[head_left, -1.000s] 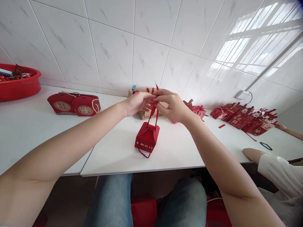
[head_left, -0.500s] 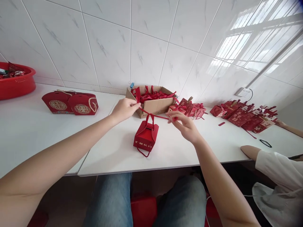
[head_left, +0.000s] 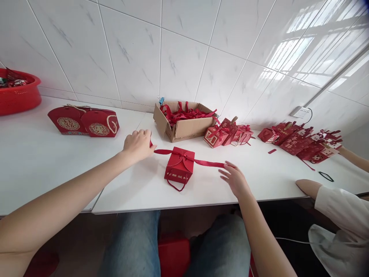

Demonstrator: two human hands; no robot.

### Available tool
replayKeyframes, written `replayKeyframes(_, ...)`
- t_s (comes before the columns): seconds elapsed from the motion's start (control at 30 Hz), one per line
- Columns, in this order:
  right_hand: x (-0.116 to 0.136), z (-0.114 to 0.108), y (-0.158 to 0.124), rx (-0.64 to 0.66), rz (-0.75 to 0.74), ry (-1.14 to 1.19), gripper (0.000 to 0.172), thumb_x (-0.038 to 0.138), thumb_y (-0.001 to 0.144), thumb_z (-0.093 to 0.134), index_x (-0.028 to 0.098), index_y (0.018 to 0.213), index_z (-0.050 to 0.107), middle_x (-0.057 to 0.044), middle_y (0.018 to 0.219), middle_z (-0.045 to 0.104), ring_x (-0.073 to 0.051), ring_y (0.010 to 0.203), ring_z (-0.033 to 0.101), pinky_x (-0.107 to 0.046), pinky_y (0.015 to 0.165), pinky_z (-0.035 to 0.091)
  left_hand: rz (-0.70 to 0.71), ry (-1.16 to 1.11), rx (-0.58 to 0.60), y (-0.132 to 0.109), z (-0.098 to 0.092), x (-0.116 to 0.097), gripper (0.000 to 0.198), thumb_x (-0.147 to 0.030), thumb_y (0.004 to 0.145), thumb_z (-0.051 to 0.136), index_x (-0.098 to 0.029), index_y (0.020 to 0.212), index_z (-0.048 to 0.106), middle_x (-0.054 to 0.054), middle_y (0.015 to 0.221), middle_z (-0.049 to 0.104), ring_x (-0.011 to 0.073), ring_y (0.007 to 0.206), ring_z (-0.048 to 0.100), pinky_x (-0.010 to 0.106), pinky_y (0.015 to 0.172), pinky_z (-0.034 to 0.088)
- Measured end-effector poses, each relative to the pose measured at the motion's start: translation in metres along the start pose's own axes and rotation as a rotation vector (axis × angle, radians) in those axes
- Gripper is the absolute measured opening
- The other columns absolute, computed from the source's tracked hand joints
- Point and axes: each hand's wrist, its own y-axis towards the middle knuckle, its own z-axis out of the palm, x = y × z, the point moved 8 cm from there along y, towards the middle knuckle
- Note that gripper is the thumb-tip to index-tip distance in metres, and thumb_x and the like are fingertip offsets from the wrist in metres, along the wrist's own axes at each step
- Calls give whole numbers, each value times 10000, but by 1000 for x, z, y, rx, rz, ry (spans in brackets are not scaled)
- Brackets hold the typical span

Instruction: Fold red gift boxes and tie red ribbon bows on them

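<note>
A small red gift box point(head_left: 179, 173) with gold lettering stands on the white table in front of me. A red ribbon point(head_left: 208, 163) is knotted over its top and stretches out to both sides. My left hand point(head_left: 138, 145) is closed on the ribbon's left end, fingers curled round it. To the right of the box, my right hand point(head_left: 235, 177) pinches the other end between thumb and forefinger, its remaining fingers spread. A twisted red cord point(head_left: 176, 187) hangs in a loop at the front of the box.
Behind the gift box stands a cardboard box point(head_left: 193, 129) of red ribbons. Several red boxes point(head_left: 215, 137) sit right of it, with more point(head_left: 296, 144) farther right near a co-worker's arm. Two red boxes point(head_left: 99, 125) and a red basin point(head_left: 20, 96) are at left.
My hands have moved apart and lower, drawing the ribbon tight and flat across the box top. The ribbon loops that stood up above the box are now pulled down into a knot.
</note>
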Motion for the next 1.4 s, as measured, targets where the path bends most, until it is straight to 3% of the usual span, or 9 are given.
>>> replayKeyframes(0.07,22,-15,-3,-302,-161,-149,705,496,723,649,221,1333,429,-183,1403,433,-329,1234,511,-481,911,501,106,-98,-155,-5,-19,-18,370,-413,760,548,-151,1019,581,188,1064,613,376,1048,551,447,819,452)
replayKeyframes(0.13,54,-2,-12,-377,-418,-282,735,494,743,638,212,1373,386,-186,1464,349,-323,1309,424,-504,1007,428,278,-283,-133,-12,-24,-40,372,-412,806,515,-174,1085,577,154,1174,581,328,1125,529,437,931,438)
replayKeyframes(0.2,76,43,-17,-72,-593,-365,586,475,774,626,225,1286,494,-155,1374,483,-301,1271,471,-494,1018,420,422,-463,33,-16,-16,-61,356,-431,822,515,-218,1095,599,107,1254,556,284,1141,534,388,940,456)
replayKeyframes(0.27,82,89,-25,234,-641,-421,549,464,779,641,232,1265,533,-137,1371,507,-287,1286,471,-468,1039,418,476,-579,217,-19,-3,-75,357,-450,804,550,-239,1083,621,84,1273,556,269,1107,559,360,891,487)
replayKeyframes(0.4,80,132,-31,426,-634,-503,524,466,762,670,228,1222,596,-134,1348,531,-285,1238,524,-429,997,478,462,-695,349,-17,13,-82,372,-472,762,596,-222,1034,644,86,1164,612,260,1033,586,378,882,491)
replayKeyframes(0.53,72,133,-26,356,-604,-455,408,494,798,626,237,1111,673,-123,1260,584,-268,1153,587,-387,905,542,433,-743,336,-15,18,-81,354,-480,746,620,-222,987,642,73,1124,624,254,1034,583,378,888,489)
replayKeyframes(0.8,66,136,-31,332,-661,-419,343,400,834,601,218,1117,669,-128,1261,583,-253,1161,576,-369,894,546,432,-749,270,-18,21,-78,252,-433,731,651,-212,852,637,78,1161,607,255,1052,589,373,891,498)
replayKeyframes(0.97,71,130,-28,239,-693,-369,165,346,844,586,218,880,685,-110,1123,657,-234,1070,621,-391,916,524,412,-778,238,-20,20,-73,239,-448,781,614,-212,817,612,74,1179,615,247,1055,591,391,932,488)
replayKeyframes(1.4,75,118,-25,242,-806,-460,127,236,838,580,204,717,557,-66,928,596,-189,851,595,-343,777,503,333,-726,80,-27,15,-66,198,-324,787,596,-181,655,563,67,1012,664,207,914,620,346,819,470)
